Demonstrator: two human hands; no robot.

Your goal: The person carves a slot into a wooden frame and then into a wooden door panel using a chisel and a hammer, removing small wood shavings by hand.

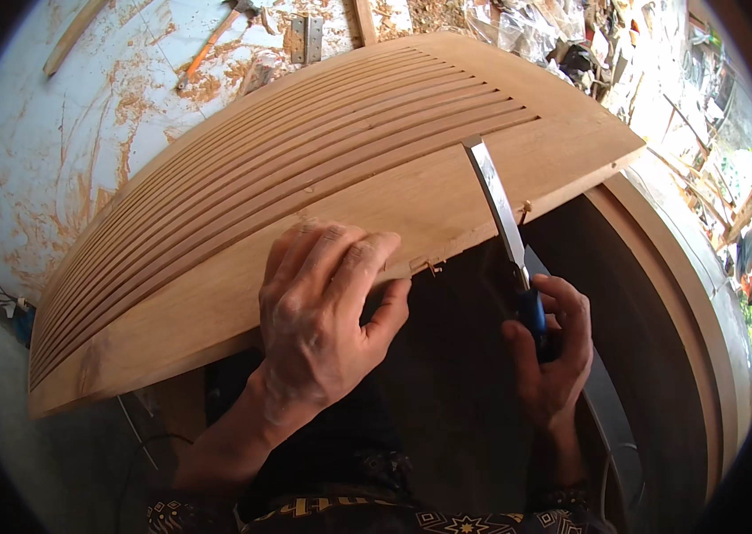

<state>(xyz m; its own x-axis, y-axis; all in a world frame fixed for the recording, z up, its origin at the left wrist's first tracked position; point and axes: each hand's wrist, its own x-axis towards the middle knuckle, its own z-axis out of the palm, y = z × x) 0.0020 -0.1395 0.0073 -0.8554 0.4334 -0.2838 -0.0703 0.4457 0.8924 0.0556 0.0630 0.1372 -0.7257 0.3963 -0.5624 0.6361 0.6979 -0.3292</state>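
Note:
A wooden louvered panel [447, 187] with long parallel slats lies across the view, its plain side rail toward me. My left hand [314, 311] is at the near edge of this rail, fingers bent over its upper face and thumb apart just below; it holds no tool. In my right hand [558, 343] is a chisel [501, 205], gripped by its blue handle, the flat steel blade pointing up and away over the rail. Small curled wood shavings [434, 267] cling to the rail's edge between my hands, where the wood looks rough. Part of the chisel's handle is hidden by my fingers.
Beyond the panel, a pale, stained surface [82, 116] carries a hammer [216, 40], a metal hinge [307, 40] and wood strips [73, 36]. Plastic and scraps [572, 36] lie at the far right. A brown wooden frame [670, 311] curves down the right side.

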